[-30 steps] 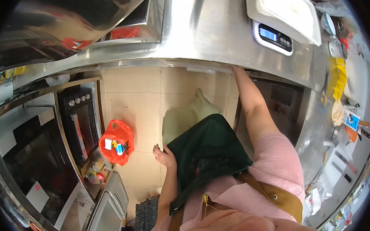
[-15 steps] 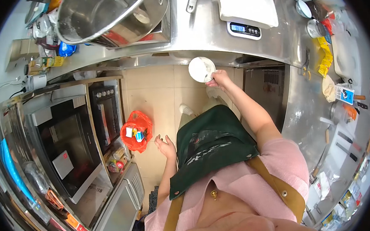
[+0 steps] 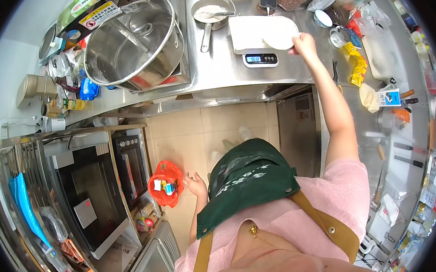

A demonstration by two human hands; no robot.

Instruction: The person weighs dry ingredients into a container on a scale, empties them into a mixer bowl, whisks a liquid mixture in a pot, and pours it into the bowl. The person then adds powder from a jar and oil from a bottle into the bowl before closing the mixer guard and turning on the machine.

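Steel counter (image 3: 213,70): carries the tray and scale; anything spilled past the tray would land on it. Its far right blurs into clutter.
Mixing bowl (image 3: 104,57): well left of the hands, so probably little risk; machine parts cover some of its mouth.
Red bag (image 3: 166,197): on the floor, where a careless step could kick it; its contents are hard to name.
White tray (image 3: 243,34): on the scale and jutting past it, so a push on the rim might tip it. White on white hides its contents.
Pan (image 3: 207,33): handle towards the counter's front, where a passing arm could catch it; the white stuff inside may be powder or cream.
Scale (image 3: 260,60): mostly beneath the tray; a leaning bowl would spoil the reading, whose lit digits are unclear.
White bowl (image 3: 279,34): over the tray's right part; touching or apart, I cannot tell. Its inside is indistinct.
Right hand (image 3: 303,45): grips the bowl's edge, a one-sided hold that could slip; thumb position unclear.
Left hand (image 3: 196,186): holds nothing, fingers loosely spread, near the red bag, too far off to steady the bowl.
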